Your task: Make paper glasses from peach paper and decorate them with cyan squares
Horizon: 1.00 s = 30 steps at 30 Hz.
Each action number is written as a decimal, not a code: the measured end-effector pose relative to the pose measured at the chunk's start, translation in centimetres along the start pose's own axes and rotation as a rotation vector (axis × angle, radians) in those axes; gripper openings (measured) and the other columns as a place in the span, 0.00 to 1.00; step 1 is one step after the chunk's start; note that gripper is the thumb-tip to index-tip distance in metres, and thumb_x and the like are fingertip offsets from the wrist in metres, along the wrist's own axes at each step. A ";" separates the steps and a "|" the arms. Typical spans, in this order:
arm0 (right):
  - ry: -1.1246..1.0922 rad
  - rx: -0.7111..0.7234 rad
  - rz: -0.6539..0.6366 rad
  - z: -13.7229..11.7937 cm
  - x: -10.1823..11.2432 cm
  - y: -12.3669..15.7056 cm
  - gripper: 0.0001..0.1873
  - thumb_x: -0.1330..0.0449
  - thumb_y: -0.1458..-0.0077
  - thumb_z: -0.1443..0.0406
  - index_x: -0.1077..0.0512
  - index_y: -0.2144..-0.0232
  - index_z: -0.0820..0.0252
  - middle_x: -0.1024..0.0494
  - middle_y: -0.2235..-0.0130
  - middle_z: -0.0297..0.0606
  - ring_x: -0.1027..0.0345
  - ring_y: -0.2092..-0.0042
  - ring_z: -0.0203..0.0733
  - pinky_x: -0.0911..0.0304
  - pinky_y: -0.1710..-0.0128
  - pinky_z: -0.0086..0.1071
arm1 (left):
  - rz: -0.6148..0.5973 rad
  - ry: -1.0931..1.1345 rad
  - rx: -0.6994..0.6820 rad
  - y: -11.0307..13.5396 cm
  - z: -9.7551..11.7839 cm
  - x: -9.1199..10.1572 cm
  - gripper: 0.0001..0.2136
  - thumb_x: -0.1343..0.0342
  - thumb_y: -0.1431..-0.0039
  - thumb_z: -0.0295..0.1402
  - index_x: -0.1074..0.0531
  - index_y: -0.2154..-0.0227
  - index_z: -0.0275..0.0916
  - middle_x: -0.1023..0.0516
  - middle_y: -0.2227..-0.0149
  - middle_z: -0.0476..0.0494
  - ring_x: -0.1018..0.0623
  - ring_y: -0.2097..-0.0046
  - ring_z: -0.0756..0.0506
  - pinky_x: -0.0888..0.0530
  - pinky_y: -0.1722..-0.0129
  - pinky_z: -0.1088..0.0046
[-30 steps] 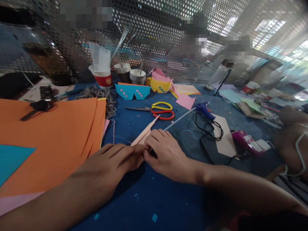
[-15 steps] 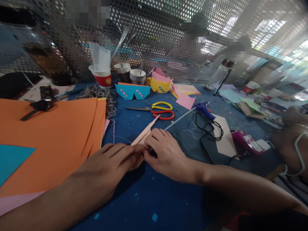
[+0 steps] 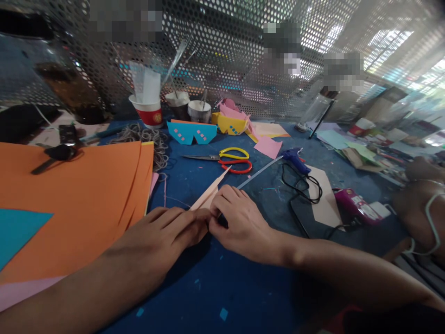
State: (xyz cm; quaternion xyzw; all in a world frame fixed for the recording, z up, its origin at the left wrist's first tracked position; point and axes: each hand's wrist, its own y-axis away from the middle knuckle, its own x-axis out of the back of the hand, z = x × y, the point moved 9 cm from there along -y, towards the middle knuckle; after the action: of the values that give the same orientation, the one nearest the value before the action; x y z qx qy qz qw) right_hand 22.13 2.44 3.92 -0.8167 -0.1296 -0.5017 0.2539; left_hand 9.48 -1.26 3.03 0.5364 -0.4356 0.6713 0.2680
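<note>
A folded pale pink paper strip (image 3: 208, 191) lies on the blue table (image 3: 222, 287), its pointed tip aimed toward the scissors. My left hand (image 3: 163, 232) rests flat on the strip's near end, fingers pressed together on it. My right hand (image 3: 239, 220) meets it from the right, fingers curled and pinching the same end of the paper. Most of the strip's near end is hidden under both hands.
Orange sheets (image 3: 69, 199) with a blue piece (image 3: 17, 229) lie at left. Scissors (image 3: 225, 160), a blue glue gun (image 3: 295, 160) with black cord, a magenta tool (image 3: 354, 206), paper cups (image 3: 149, 111) and folded paper shapes (image 3: 191, 132) lie beyond. Another person's arm (image 3: 420, 208) is at far right.
Almost nothing has moved; my fingers shift slightly on the pink strip's near end.
</note>
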 end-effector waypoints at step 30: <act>-0.049 -0.082 0.011 0.8 -0.1 0.1 0.06 0.43 0.42 0.67 0.38 0.65 0.54 0.25 0.58 0.38 0.33 0.58 0.44 0.39 0.54 0.41 | 0.035 0.051 -0.015 0.3 -0.2 -0.1 0.30 0.56 0.37 0.17 0.29 0.36 0.40 0.19 0.39 0.43 0.21 0.47 0.40 0.29 0.52 0.61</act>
State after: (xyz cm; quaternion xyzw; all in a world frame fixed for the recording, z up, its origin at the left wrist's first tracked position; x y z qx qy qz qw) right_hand 22.75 2.85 3.49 -0.8392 -0.1104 -0.4850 0.2197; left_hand 9.21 -1.22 2.89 0.5093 -0.4428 0.6863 0.2712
